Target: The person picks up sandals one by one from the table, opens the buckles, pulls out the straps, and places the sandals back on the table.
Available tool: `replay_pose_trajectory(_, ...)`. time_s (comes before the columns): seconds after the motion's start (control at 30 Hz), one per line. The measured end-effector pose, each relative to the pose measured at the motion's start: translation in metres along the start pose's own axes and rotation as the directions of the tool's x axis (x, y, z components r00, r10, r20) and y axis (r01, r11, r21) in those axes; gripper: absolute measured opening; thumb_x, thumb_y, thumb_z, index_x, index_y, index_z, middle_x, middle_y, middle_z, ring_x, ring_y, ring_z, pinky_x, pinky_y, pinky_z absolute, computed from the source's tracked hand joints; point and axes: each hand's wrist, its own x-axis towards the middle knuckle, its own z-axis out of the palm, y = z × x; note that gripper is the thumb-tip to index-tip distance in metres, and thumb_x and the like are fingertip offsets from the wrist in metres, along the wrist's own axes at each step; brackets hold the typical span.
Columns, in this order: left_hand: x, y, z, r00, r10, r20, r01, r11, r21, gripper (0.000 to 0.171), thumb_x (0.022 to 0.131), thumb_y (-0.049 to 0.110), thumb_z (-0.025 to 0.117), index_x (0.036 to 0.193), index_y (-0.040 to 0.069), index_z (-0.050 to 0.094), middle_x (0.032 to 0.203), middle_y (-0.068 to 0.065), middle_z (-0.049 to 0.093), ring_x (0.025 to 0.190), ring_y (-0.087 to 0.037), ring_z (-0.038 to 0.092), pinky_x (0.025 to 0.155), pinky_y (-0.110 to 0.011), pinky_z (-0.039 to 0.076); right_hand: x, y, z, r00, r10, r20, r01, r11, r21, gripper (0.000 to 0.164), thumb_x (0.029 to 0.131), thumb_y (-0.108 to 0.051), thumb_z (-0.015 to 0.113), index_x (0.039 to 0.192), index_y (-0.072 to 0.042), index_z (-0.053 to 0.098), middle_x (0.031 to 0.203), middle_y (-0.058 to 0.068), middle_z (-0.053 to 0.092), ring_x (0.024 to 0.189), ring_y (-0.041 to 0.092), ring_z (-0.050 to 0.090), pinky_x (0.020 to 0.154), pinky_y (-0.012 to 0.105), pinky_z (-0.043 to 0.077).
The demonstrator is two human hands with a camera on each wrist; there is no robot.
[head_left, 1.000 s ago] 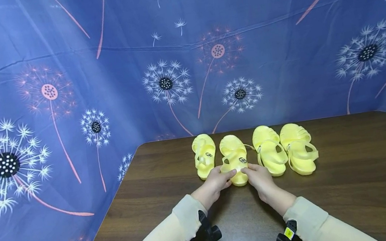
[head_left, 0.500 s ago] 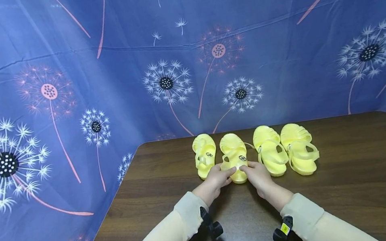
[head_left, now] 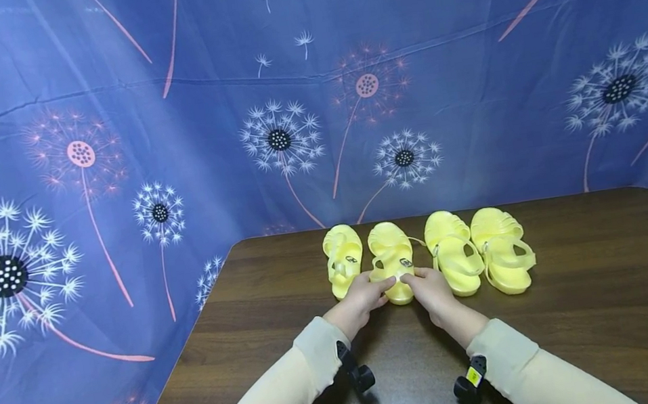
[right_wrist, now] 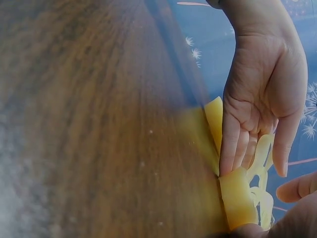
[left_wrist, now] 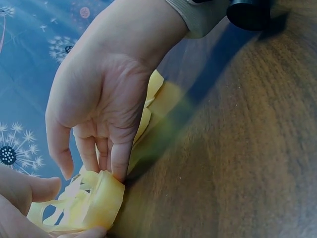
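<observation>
Side by side on the brown wooden table stand several yellow strapped sandals, toes toward the back. The second from the left, a yellow sandal [head_left: 388, 237], is held at its heel end between both hands. My left hand [head_left: 362, 298] grips its left side, thumb over the strap, and my right hand [head_left: 437, 295] grips the right side the same way. In the left wrist view the fingers meet the side of the sandal's heel [left_wrist: 105, 201]. From the right wrist, the sandal's heel [right_wrist: 238, 198] sits against the fingertips. The sandal seems to rest on the table.
Just left of the held one is another sandal [head_left: 341, 254]. Two more, a sandal [head_left: 453, 260] and its neighbour sandal [head_left: 501, 254], stand to the right. Behind the wooden table [head_left: 607, 301] hangs a blue dandelion-print cloth [head_left: 471, 107].
Both hands have slid the held sandal a little away from the person, so its heel sits nearer the line of the others. The other sandals have stayed put.
</observation>
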Motion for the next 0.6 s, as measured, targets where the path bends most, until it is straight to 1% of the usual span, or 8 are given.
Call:
replay_pose_trajectory(0.2, 0.003, 0.0, -0.001, 1.0, -0.014, -0.006, 0.014, 1.0, -0.005, 0.049, 0.092, 0.013, 0.066, 0.132, -0.008, 0.048, 0.129, -0.018, 0.057, 0.114, -0.024, 0.06, 0.098, -0.037, 0.051, 0.003, 0.001, 0.002, 1.0, 0.012, -0.006, -0.012, 1.0, -0.001, 0.059, 0.093, -0.016, 0.05, 0.139, 0.017, 0.036, 0.145, 0.034, 0.036, 0.136, 0.042, 0.035, 0.114, 0.052, 0.029)
replay_pose_trajectory(0.4, 0.007, 0.001, 0.0, 1.0, -0.002, -0.01, 0.002, 1.0, -0.01, 0.049, 0.092, 0.014, 0.066, 0.133, -0.007, 0.049, 0.129, -0.017, 0.058, 0.115, -0.024, 0.059, 0.099, -0.037, 0.05, 0.007, -0.001, 0.003, 1.0, 0.01, -0.004, -0.01, 1.0, 0.015, 0.057, 0.094, -0.016, 0.049, 0.139, 0.017, 0.037, 0.145, 0.033, 0.037, 0.136, 0.042, 0.035, 0.114, 0.052, 0.03)
replay_pose_trajectory(0.6, 0.01, 0.004, 0.0, 1.0, 0.006, -0.018, -0.006, 1.0, -0.002, 0.05, 0.092, 0.015, 0.067, 0.132, -0.008, 0.049, 0.129, -0.017, 0.057, 0.117, -0.026, 0.059, 0.1, -0.038, 0.05, 0.011, -0.003, 0.003, 1.0, 0.02, -0.005, -0.02, 1.0, 0.004, 0.057, 0.094, -0.017, 0.048, 0.14, 0.015, 0.036, 0.146, 0.032, 0.035, 0.137, 0.041, 0.033, 0.115, 0.052, 0.028)
